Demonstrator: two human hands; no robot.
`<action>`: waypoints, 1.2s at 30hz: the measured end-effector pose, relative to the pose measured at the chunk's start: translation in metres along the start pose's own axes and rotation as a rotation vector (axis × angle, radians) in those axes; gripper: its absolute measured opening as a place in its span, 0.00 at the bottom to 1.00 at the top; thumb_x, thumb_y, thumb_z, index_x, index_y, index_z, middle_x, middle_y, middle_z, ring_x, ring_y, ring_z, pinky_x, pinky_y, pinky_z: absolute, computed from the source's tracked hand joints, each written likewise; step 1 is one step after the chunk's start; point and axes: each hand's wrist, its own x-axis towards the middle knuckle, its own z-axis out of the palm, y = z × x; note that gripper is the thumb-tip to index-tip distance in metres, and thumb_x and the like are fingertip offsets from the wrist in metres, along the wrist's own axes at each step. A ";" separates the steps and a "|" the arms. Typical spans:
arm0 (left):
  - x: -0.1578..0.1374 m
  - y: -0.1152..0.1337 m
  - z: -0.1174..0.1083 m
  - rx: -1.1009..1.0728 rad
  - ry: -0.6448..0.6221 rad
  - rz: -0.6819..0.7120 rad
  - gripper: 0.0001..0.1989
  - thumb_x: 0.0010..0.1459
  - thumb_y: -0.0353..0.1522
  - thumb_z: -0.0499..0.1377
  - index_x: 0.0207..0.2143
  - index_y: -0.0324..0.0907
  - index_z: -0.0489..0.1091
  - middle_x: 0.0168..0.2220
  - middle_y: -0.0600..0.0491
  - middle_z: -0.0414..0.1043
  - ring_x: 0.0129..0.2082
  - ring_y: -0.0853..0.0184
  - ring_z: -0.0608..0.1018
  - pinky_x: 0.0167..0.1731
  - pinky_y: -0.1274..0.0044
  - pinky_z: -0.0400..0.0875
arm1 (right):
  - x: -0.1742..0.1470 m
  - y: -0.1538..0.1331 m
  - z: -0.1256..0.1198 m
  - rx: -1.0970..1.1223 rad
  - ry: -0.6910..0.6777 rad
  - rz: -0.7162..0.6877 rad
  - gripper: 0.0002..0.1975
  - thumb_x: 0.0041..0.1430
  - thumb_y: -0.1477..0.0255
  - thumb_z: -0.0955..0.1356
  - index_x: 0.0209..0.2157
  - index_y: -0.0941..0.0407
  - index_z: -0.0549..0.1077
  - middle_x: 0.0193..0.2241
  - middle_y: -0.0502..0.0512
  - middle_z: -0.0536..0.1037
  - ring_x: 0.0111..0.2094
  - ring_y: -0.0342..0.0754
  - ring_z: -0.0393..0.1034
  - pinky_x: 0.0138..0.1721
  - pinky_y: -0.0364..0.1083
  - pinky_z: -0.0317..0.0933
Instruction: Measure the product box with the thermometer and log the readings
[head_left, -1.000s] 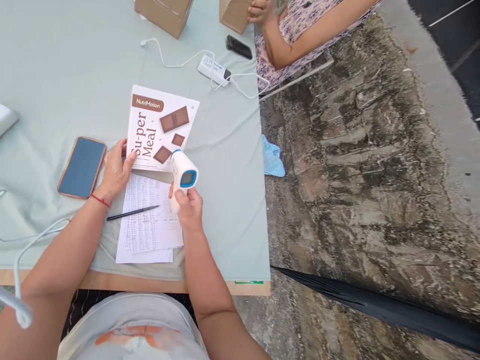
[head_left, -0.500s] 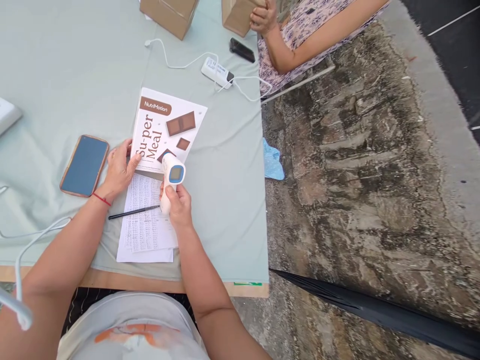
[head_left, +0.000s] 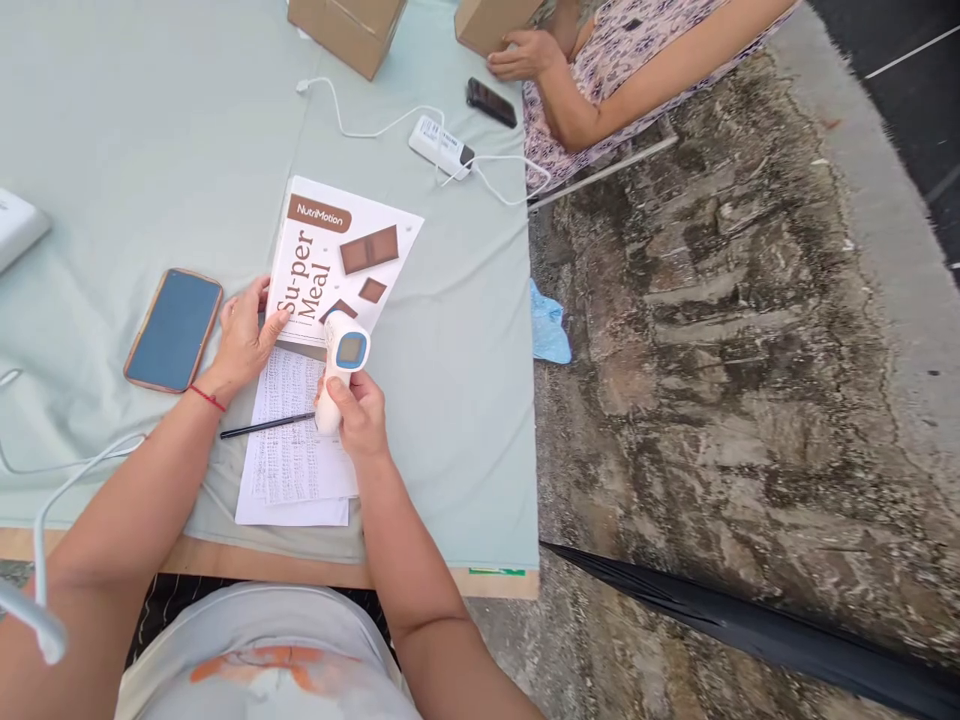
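My left hand (head_left: 244, 335) grips the lower left corner of a white and brown "Su-per Meal" box (head_left: 307, 250), thumb on top. The box is slightly tilted on the table. My right hand (head_left: 361, 412) is wrapped round the handle of a white infrared thermometer (head_left: 342, 370) with a blue-rimmed screen. Its head overlaps the box's lower edge, so I cannot tell whether they touch. Beneath lie printed sheets (head_left: 300, 475) with a black pen (head_left: 268, 425) across them. A phone (head_left: 172, 330) in a brown-edged case lies left of my left hand.
A cloth-covered table (head_left: 465, 420) fills the left. Farther back are a cardboard box (head_left: 349, 30), a white power bank (head_left: 439, 145) with a cable, and a black device (head_left: 491, 102). Another person's hand (head_left: 525, 55) rests on a second carton (head_left: 491, 22). A blue bag (head_left: 550, 325) hangs beyond the edge.
The whole view has shifted slightly. My hands keep their holds, the thermometer sitting a touch lower against the box. The other person's hand has moved lower on the carton, fingers stretched out.
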 end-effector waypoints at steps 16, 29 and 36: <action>0.000 -0.014 0.004 -0.101 0.014 0.024 0.42 0.70 0.63 0.48 0.71 0.43 0.60 0.62 0.38 0.73 0.64 0.48 0.74 0.68 0.54 0.62 | -0.023 -0.035 -0.019 -0.107 0.209 -0.111 0.25 0.51 0.50 0.77 0.44 0.54 0.79 0.36 0.54 0.82 0.36 0.50 0.74 0.39 0.50 0.71; 0.004 -0.022 -0.003 -0.234 0.024 0.115 0.44 0.66 0.65 0.54 0.70 0.45 0.56 0.68 0.37 0.66 0.70 0.46 0.69 0.70 0.54 0.64 | 0.003 -0.005 -0.103 -1.150 0.335 0.096 0.27 0.58 0.59 0.70 0.57 0.54 0.75 0.50 0.64 0.77 0.53 0.62 0.70 0.54 0.60 0.65; 0.001 -0.014 -0.006 -0.058 -0.043 0.114 0.42 0.70 0.63 0.45 0.71 0.42 0.56 0.67 0.36 0.67 0.68 0.47 0.70 0.69 0.54 0.60 | -0.013 0.000 -0.054 -1.062 -0.062 -0.439 0.11 0.69 0.68 0.68 0.49 0.48 0.81 0.41 0.56 0.75 0.44 0.54 0.71 0.51 0.56 0.65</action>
